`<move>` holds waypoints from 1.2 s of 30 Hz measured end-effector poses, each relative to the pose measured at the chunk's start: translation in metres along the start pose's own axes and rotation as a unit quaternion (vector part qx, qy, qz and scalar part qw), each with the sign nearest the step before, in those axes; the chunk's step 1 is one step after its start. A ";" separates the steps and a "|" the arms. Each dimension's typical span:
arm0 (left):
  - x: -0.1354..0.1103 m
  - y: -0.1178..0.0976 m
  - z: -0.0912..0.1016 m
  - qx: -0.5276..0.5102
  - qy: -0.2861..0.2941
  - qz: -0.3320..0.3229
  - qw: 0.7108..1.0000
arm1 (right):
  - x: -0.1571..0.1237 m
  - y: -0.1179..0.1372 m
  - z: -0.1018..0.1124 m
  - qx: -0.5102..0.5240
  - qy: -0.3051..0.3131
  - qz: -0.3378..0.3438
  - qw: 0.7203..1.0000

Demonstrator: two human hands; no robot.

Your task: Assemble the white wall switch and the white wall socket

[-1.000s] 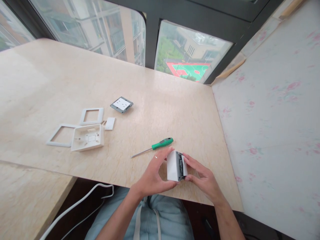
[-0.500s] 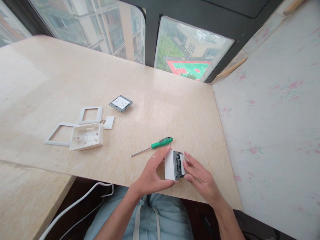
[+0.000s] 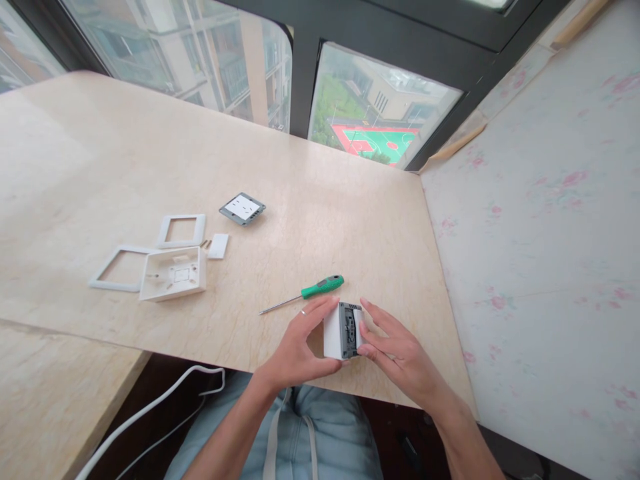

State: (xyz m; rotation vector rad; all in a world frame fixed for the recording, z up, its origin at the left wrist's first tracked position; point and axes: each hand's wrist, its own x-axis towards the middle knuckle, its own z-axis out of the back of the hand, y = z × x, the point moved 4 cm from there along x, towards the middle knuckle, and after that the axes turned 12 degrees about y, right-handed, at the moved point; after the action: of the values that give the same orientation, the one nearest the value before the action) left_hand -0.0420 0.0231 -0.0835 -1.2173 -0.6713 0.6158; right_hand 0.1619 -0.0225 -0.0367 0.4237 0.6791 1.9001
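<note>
Both hands hold a small white wall box with a grey socket module [image 3: 341, 331] set in it, just above the near edge of the beige marble table [image 3: 310, 200]. My left hand [image 3: 299, 345] grips the white box side with thumb and fingers; a ring shows on one finger. My right hand [image 3: 395, 349] presses its fingers against the grey module side. A green-handled screwdriver [image 3: 305, 293] lies on the table just behind the hands, its tip pointing left.
At the left lie an open white mounting box [image 3: 173, 274], two white square frames [image 3: 117, 268] [image 3: 182, 230], a small white cover piece [image 3: 219, 245], and a grey socket module [image 3: 243, 208]. White cables [image 3: 150, 410] hang below the table edge. A floral wall [image 3: 540, 233] borders the right.
The box with the module has turned slightly in the hands and shifted a little left and up; the right fingers now press closer on the grey part.
</note>
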 end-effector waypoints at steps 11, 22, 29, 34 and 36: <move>0.001 -0.003 0.005 -0.015 0.011 0.002 1.000 | 0.013 0.005 0.005 -0.002 0.045 0.011 0.999; 0.000 -0.003 0.007 -0.030 0.003 0.008 1.000 | 0.017 0.004 0.001 0.002 0.022 0.025 0.999; -0.001 -0.002 0.007 -0.024 0.001 0.003 1.000 | 0.010 -0.005 -0.009 0.038 -0.018 0.023 0.999; -0.001 -0.002 0.008 -0.035 0.000 0.006 0.999 | 0.008 -0.009 -0.014 0.052 -0.032 0.027 0.998; -0.002 -0.002 0.008 -0.039 0.003 0.014 0.999 | 0.006 -0.009 -0.016 0.061 -0.046 0.036 0.996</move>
State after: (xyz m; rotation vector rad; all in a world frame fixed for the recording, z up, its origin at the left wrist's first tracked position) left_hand -0.0491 0.0260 -0.0802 -1.3015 -0.6804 0.6134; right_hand 0.1570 -0.0181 -0.0550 0.6175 0.7283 1.9006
